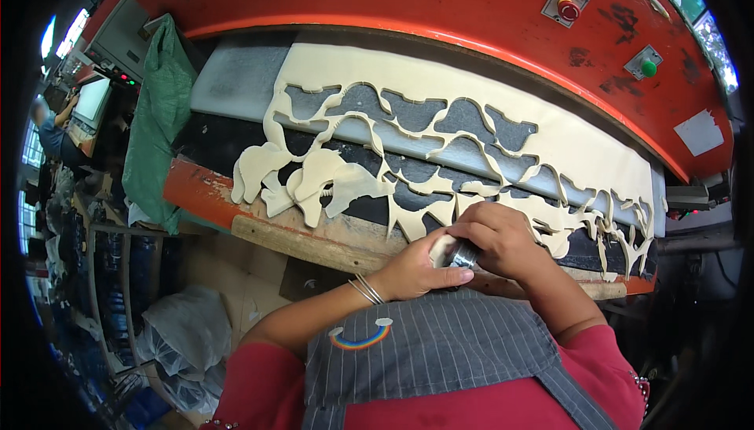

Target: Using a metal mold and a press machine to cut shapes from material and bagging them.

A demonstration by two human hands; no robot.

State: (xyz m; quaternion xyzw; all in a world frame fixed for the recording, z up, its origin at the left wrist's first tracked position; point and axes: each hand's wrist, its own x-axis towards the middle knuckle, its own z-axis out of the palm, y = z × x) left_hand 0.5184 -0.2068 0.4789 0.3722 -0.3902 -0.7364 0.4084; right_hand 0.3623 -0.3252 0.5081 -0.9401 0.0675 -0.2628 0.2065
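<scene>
In front of my chest, my left hand (415,268) is closed round a shiny metal cutting die (463,255) with a curved wall. Cream sheet material (441,250) shows at the die's left side, inside my left hand's grip. From the right, the bent fingers of my right hand (500,240) close on the same die and partly hide it. Beyond both hands lies a cream padded sheet (369,65) with rows of curved cut-outs and thin webs between them. Loose curved cream pieces (320,172) lie in an overlapping heap left of my hands.
A red press beam (338,6) spans the back, with a red button (568,10) and green buttons. The sheet rests on a grey-white cutting board (236,76). A wooden strip (306,245) edges the bench. Green sacking (161,116) hangs left; a person (51,124) works farther off.
</scene>
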